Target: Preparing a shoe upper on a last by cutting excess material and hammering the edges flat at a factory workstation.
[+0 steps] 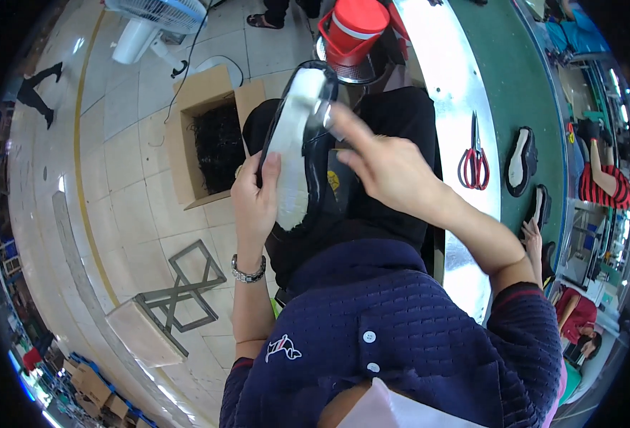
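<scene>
Shirt: navy, short-sleeved polo (429, 321) with pale buttons, filling the near foreground.
Left hand: closed around the near half of the shoe, thumb pressed on its white face; this left hand (254, 196) has a firm hold, with a metal watch (248, 268) on its wrist.
Right hand: half-curled beside the shoe's far half; the right hand (400, 167) has a shiny metal piece (321, 115) at its fingertips — too blurred to tell what it is or whether it is gripped.
Shoe: the black shoe (292, 164), long white face up, is held tilted above the black trousers (407, 121).
Metal bench: at the person's right, the silvery bench (461, 78) bears red-handled scissors (475, 160), blades pointing away.
Cardboard box: open, left of the knees; the box (188, 167) holds tangled black material (218, 146).
Folding stool: tipped on the tiled floor, the stool (140, 332) shows crossed metal legs.
Green belt: beyond the bench, the belt (497, 85) carries black-and-white shoes (520, 162) — a co-worker's hand (532, 239) is at one.
Far floor: a red jug (354, 28) and a white-and-blue fan (133, 39).
</scene>
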Motion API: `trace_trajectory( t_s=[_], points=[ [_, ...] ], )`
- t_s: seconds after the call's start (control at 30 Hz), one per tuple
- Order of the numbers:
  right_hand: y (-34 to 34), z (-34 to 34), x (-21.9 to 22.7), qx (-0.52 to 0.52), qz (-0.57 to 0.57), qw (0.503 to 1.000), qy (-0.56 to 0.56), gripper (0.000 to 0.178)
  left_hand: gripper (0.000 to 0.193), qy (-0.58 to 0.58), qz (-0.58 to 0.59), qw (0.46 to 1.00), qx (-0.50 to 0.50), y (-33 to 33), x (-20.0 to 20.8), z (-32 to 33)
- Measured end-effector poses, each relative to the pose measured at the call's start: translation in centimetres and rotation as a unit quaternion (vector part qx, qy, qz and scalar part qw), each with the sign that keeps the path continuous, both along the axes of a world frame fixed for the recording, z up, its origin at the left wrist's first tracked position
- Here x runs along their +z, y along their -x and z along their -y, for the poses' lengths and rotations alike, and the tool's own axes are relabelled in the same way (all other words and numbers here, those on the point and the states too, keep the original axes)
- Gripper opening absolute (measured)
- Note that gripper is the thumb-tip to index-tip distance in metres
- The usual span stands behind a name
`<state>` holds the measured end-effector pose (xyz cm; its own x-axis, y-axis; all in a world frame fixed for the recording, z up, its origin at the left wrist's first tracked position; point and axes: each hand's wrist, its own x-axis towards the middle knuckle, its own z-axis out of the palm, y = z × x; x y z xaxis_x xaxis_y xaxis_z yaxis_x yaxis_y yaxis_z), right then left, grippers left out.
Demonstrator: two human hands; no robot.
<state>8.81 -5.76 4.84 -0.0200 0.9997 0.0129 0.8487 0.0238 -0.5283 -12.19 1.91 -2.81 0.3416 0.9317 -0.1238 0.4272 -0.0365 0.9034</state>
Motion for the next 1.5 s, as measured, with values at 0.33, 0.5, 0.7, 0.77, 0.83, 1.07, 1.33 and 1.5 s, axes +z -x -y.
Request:
trace_trajectory(
  t_s=[0.33, 0.5, 0.7, 0.77, 0.83, 1.07, 1.33, 1.5],
  points=[
    [0.1, -3.0, 6.0, 0.128, 0.046, 0.945, 0.296, 0.052, 0.045, -0.003, 0.070, 0.997, 0.028, 0.0, -0.7, 3.1],
    [0.5, -5.2, 6.5, 0.281, 0.121, 0.919, 0.247, 0.057, 0.033, -0.053, -0.017, 0.998, -0.025, -0.1, 0.0, 3.2],
    [0.2, -5.1, 5.9, 0.252, 0.102, 0.913, 0.304, 0.058, 0.029, -0.174, -0.151, 0.970, -0.078, -0.9, 1.1, 4.0],
    [-1.0, -3.8, 4.7, 0.233, 0.075, 0.919, 0.311, 0.055, 0.033, -0.179, -0.147, 0.970, -0.078, -1.1, 1.2, 4.1],
    [-2.3, -2.4, 2.6, 0.213, 0.034, 0.937, 0.276, 0.055, 0.046, 0.059, -0.004, 0.993, -0.098, -1.1, 1.8, 3.6],
    [-2.6, -1.0, 1.7, 0.200, -0.037, 0.958, 0.201, 0.056, 0.065, 0.547, 0.453, 0.704, -0.025, -3.7, -2.1, 0.1],
    [-2.0, -1.8, 5.2, 0.053, -0.176, 0.886, 0.425, 0.052, 0.073, 0.437, 0.461, 0.771, -0.042, -5.5, -1.8, 0.5],
    [-2.8, -6.2, 8.5, 0.270, 0.041, 0.962, 0.009, 0.051, 0.075, 0.441, 0.419, 0.790, -0.082, -4.6, -0.1, -0.3]
  ],
)
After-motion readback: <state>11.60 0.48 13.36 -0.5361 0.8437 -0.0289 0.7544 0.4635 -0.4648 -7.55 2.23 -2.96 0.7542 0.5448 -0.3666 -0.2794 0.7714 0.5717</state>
